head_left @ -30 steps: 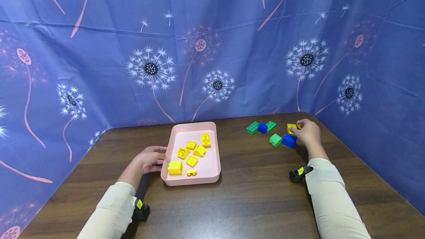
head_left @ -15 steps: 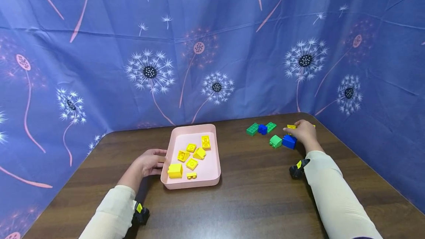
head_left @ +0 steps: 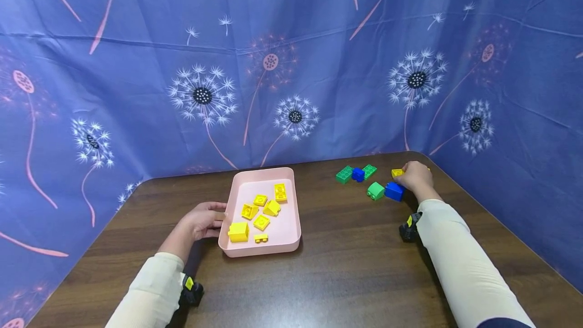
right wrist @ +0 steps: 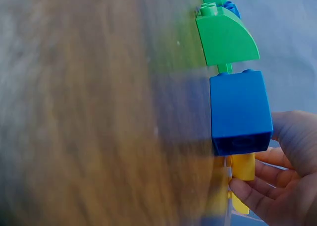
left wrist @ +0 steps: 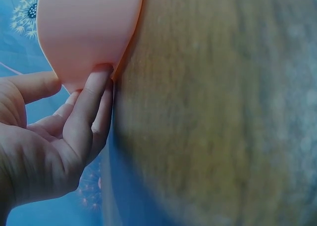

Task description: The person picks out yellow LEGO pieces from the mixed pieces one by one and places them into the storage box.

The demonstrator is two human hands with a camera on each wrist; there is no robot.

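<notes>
My left hand [head_left: 203, 221] reaches to the left wall of a pink tray [head_left: 291, 251]. Its fingers lie fairly straight against that wall in the left wrist view. Far to the right, my right hand [head_left: 415, 176] curls over yellow bricks and grips a yellow brick [head_left: 397, 172], whose left end shows beside the hand. The right wrist view shows its fingers around this yellow brick [right wrist: 243, 166], with another yellow brick [right wrist: 240, 204] close by. The thumb is partly hidden behind a blue brick [right wrist: 240, 112].
Several yellow bricks lie in the tray, one larger brick [head_left: 239, 232] near its left front. Beside the right hand are a curved green brick [head_left: 375, 191], dark green bricks [head_left: 344, 174] and a small blue brick [head_left: 358, 174]. A patterned blue cloth [head_left: 291, 65] hangs behind the wooden table [head_left: 328, 277].
My right hand has shifted slightly and curled lower over the yellow bricks, covering more of them. The left hand stays at the tray. The head view has tilted a little.
</notes>
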